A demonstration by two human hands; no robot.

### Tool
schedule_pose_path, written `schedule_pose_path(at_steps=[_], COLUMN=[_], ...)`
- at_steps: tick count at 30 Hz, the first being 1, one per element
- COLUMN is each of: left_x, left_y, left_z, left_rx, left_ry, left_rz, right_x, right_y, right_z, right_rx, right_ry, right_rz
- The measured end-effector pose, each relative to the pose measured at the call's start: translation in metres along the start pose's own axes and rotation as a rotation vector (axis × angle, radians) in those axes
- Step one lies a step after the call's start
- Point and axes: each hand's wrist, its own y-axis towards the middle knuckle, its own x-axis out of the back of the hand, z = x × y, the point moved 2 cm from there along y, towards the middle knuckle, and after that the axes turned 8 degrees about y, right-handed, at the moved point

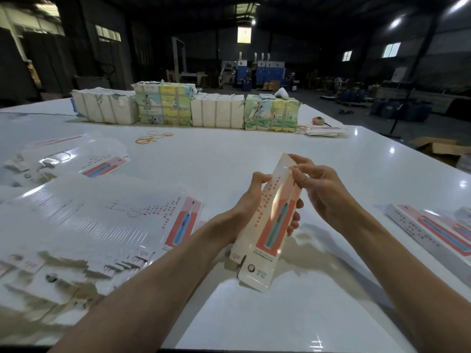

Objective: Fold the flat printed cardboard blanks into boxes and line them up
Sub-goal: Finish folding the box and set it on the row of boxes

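While the partly formed box is held clear of the table, with its long axis pointing away from the person and tilted slightly to the right, the left hand grips its middle section: the thumb lies against the left face, and the fingers curl round the back so that their tips show at the right edge. The right hand is at the far end of the box, where its thumb and curled fingers pinch the upper right edge. The near end flap stands unfolded and bears a round tooth symbol. To the left of the hands, a fanned pile of flat blanks lies on the table, with a second pile beyond it. At the right edge of the view, finished boxes lie side by side on the table. Loose rubber bands lie near the table centre, well apart from the hands. A row of wrapped bundles stands along the far side of the table, some plain white and some printed with pictures. A small orange object rests just to the right of the row; its type cannot be determined.
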Motion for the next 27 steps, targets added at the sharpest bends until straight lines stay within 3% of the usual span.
schedule_pose_path(at_steps=[5, 12, 15, 23, 27], left_x=[-0.006, 0.012, 0.016, 0.011, 0.004], left_y=[0.005, 0.006, 0.003, 0.011, 0.008], left_z=[0.001, 0.001, 0.005, 0.003, -0.004], left_rx=[0.044, -0.073, -0.113, -0.332, -0.329], left_ry=[-0.054, -0.469, -0.385, 0.03, 0.078], left_rz=[-0.085, -0.208, -0.239, -0.559, -0.459], right_x=[-0.003, -0.02, -0.029, -0.022, -0.02], right_y=[0.003, -0.002, -0.007, -0.006, -0.005], right_z=[-0.009, -0.019, -0.028, -0.024, -0.022], right_rx=[-0.022, 0.059, 0.043, 0.098, 0.082], right_ry=[0.068, -0.11, -0.069, -0.077, -0.106], right_rz=[-0.028, -0.071, -0.006, -0.113, -0.119])
